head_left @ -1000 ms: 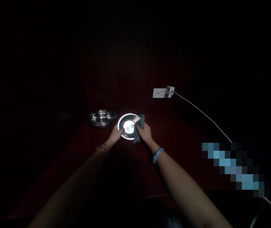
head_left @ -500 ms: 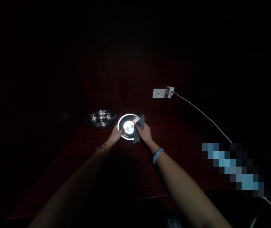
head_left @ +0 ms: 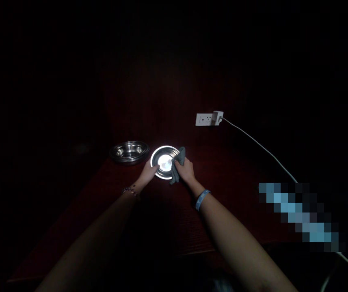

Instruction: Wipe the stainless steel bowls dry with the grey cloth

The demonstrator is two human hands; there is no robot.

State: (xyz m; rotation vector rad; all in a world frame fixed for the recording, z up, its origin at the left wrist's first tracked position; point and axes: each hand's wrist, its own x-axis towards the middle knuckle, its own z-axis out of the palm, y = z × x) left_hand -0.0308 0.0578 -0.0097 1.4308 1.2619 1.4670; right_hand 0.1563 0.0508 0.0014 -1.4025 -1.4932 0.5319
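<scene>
A shiny round steel bowl [head_left: 164,162] is held up, its bright inside facing me. My left hand [head_left: 149,172] grips its left rim, with the thumb over the front and the other fingers hidden behind. At the right rim, my right hand [head_left: 186,168] is closed on a grey-green cloth [head_left: 178,164], which is folded over the bowl's edge and hangs a little below it. Further left on the dark red table, a stack of steel bowls [head_left: 129,152] stands close behind my left hand.
On the back wall, a white socket plate [head_left: 203,119] holds a plugged-in charger [head_left: 218,117]. Its white cable [head_left: 260,144] slopes down to the right, past a pixelated blue patch [head_left: 298,219]. The table's front edge [head_left: 196,254] shows faintly; the surroundings are very dark.
Almost nothing differs. Both hands keep their hold on the bowl and the cloth, and the whole view has shifted very slightly.
</scene>
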